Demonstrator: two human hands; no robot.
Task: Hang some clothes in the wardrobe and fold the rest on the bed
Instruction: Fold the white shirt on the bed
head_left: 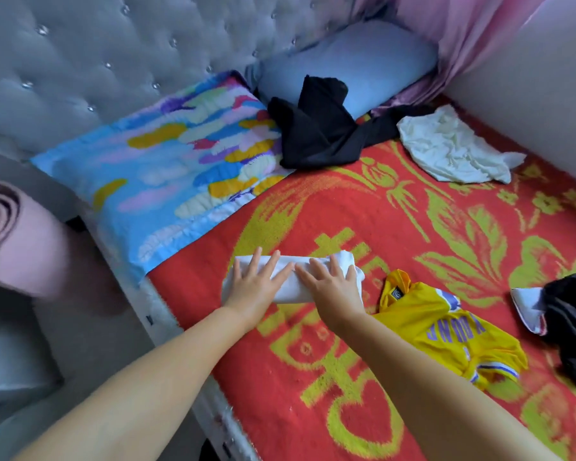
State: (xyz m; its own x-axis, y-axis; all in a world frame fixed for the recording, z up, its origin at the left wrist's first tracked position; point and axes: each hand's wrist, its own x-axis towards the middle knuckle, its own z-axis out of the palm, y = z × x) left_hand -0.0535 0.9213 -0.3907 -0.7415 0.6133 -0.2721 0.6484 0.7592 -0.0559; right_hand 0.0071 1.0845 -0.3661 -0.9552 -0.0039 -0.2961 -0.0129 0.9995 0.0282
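Now the left hand [254,285] and the right hand [334,286] lie flat, fingers straight, pressing the folded white cloth garment [293,277]. It rests on the red and yellow patterned bed cover [396,227], near a crumpled yellow jersey [446,331].

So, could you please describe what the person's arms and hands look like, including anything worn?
Both forearms are bare, with no sleeves in view. The left hand and right hand wear no gloves, rings, watch or bracelets that I can see.
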